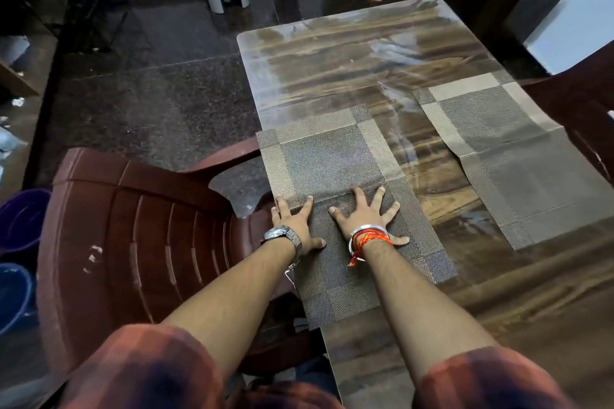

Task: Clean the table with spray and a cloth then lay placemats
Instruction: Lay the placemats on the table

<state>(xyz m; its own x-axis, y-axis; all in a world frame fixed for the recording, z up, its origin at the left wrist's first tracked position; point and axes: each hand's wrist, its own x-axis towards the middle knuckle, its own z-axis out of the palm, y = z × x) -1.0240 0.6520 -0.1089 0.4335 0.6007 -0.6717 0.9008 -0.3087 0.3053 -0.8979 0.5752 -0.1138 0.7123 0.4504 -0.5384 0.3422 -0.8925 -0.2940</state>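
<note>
I see L hand & R hand both flat, fingers spread, pressing down on the near placemat at the left edge of the table, beside the brown chair. 2nd placemat lies on the right side, apart from the 1st.

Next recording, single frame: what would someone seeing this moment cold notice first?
Two bare forearms reach down the middle, with the left hand and right hand pressed flat, fingers spread, on a woven placemat at the left edge of the glossy table. A second placemat lies on the right side. A maroon plastic chair stands against the table's left.
</note>
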